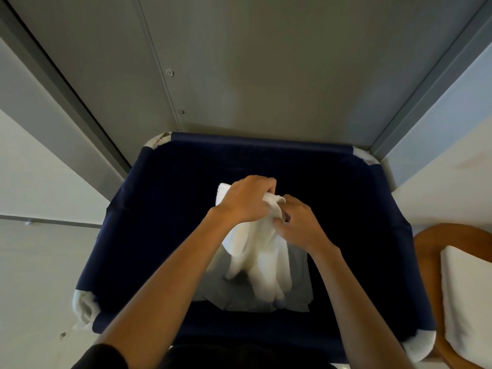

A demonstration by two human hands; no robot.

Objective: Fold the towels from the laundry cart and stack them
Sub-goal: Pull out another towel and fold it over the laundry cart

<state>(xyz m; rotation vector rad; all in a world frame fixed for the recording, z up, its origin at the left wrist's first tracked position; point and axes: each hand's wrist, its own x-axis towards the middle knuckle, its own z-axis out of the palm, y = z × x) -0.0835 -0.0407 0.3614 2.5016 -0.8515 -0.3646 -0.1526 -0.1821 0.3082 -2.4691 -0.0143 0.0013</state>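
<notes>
A white towel [262, 251] hangs bunched over the open dark-blue laundry cart [127, 235]. My left hand [246, 199] grips the towel's top edge with curled fingers. Just to its right, my right hand [299, 222] pinches the same edge. The towel's loose end drops onto pale grey-white linen [298, 294] lying at the cart's bottom. Both forearms reach in from the near edge of the cart.
A folded white towel [468, 302] lies on a wooden tray or chair [426, 251] at the right. The cart's rim has white padded corners [83, 306]. Grey metal panels [239, 75] rise behind the cart, with pale walls on both sides.
</notes>
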